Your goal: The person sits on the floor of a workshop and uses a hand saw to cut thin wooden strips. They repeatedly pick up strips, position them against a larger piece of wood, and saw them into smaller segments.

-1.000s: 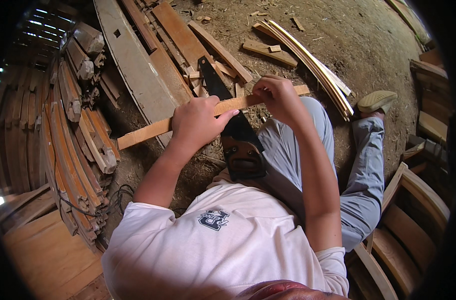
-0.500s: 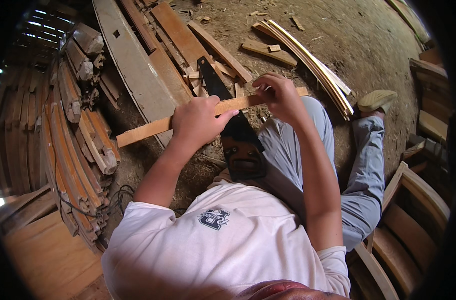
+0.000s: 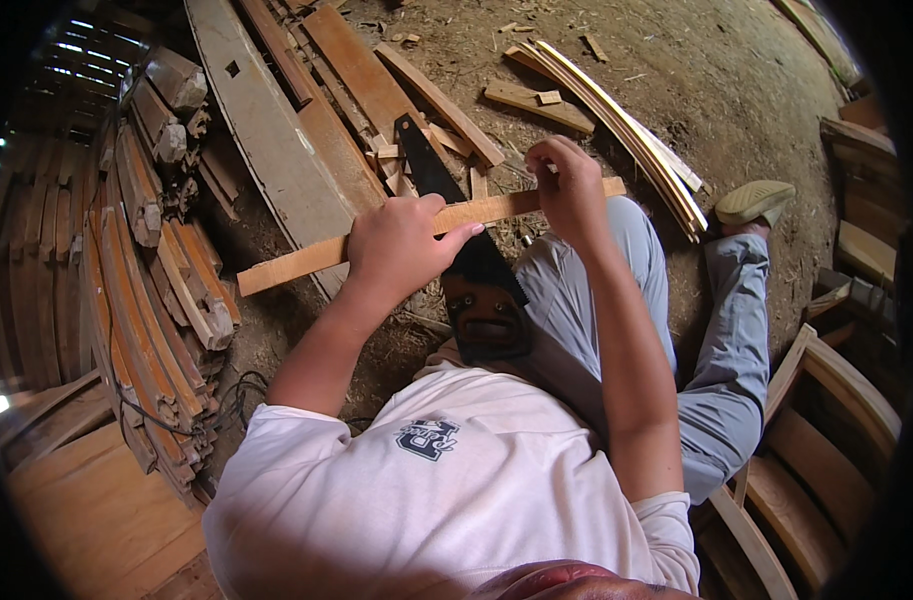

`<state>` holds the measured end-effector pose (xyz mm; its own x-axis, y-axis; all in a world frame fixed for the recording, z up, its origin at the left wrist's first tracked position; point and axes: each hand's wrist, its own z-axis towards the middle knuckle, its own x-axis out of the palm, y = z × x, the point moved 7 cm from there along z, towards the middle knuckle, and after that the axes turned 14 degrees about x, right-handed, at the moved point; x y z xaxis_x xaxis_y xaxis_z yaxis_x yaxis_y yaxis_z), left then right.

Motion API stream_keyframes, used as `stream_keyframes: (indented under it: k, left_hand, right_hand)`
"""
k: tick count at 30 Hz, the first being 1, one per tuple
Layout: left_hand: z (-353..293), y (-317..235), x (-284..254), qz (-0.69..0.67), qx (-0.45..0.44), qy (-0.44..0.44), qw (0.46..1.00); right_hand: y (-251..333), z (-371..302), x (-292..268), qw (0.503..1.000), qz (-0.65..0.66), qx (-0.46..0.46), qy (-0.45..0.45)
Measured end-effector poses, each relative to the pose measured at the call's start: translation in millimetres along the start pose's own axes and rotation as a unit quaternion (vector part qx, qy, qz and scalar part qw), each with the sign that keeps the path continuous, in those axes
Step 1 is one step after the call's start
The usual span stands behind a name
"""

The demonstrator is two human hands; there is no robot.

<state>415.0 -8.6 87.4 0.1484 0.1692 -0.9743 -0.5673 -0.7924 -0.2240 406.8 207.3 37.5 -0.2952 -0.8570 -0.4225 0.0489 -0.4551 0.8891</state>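
Note:
A narrow wooden strip (image 3: pixel 296 268) runs across in front of me, slanting up to the right. My left hand (image 3: pixel 398 238) is wrapped round it left of its middle, with the thumb along the near side. Over the right part of the strip is my right hand (image 3: pixel 568 190), its fingers curled in toward the thumb. Whatever those fingers may hold is hidden. Beneath the strip lies a handsaw (image 3: pixel 476 268) with a dark blade, its toothed edge to the right and its brown handle nearest my body.
Long boards (image 3: pixel 276 150) and offcuts lie on the dirt floor ahead. Thin pale strips (image 3: pixel 636 130) rest farther right, beside a short plank (image 3: pixel 538 105). Stacked timber (image 3: pixel 146 320) rises at my left; curved wooden pieces (image 3: pixel 816 470) stand at right. My bent leg (image 3: pixel 586 290) is close by the saw.
My right hand has moved a little to the right along the strip, its fingers lifting slightly. The strip and my left hand have shifted slightly right. The saw stays in place.

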Motion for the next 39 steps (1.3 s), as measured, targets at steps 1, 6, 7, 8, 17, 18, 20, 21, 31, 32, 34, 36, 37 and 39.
stream_keyframes:
  k: [1, 6, 7, 8, 17, 18, 20, 21, 31, 32, 34, 36, 37, 39]
  left_hand:
    - [-1, 0, 1, 0.0, 0.003, -0.008, 1.0]
    - [1, 2, 0, 0.002, 0.001, 0.003, 1.0]
    - [2, 3, -1, 0.001, 0.004, 0.002, 1.0]
    - [2, 2, -1, 0.002, 0.003, 0.004, 1.0]
    - [1, 4, -1, 0.001, 0.004, 0.007, 1.0]
    - [1, 3, -2, 0.0, 0.004, 0.007, 1.0]
    - [2, 4, -1, -0.002, 0.003, 0.006, 1.0]
    - [2, 5, 1, -0.003, 0.001, 0.005, 1.0]
    - [1, 1, 2, -0.008, -0.018, 0.032, 0.999]
    - [1, -1, 2, -0.005, -0.014, 0.029, 0.999]
    - [0, -6, 4, 0.002, -0.005, 0.023, 1.0]
    - [0, -3, 8, 0.006, 0.0, 0.009, 1.0]
    - [0, -2, 10, 0.008, 0.002, 0.003, 1.0]
    - [1, -2, 10, 0.007, 0.006, -0.003, 1.0]
  right_hand:
    - [2, 0, -1, 1.0, 0.009, -0.009, 0.019]
    - [-1, 0, 3, 0.986, -0.012, -0.007, 0.164]
    - [-1, 0, 3, 0.983, -0.019, -0.004, 0.183]
    - [-1, 0, 3, 0.982, -0.026, -0.004, 0.187]
    - [-1, 0, 7, 0.98, -0.043, -0.003, 0.197]
    - [2, -1, 7, 0.981, -0.045, -0.018, 0.186]
    - [6, -4, 7, 0.986, -0.051, -0.044, 0.152]
    - [6, -6, 9, 0.989, -0.057, -0.055, 0.128]
    - [-24, -7, 8, 0.997, -0.056, 0.011, -0.045]
    - [-21, -7, 7, 0.999, -0.043, -0.003, -0.034]
    - [-13, -7, 4, 0.999, -0.016, -0.03, -0.01]
    - [0, -11, 15, 0.995, 0.046, -0.006, 0.092]
    - [5, -13, 20, 0.987, 0.078, 0.005, 0.142]
    - [9, -12, 22, 0.983, 0.032, -0.004, 0.179]
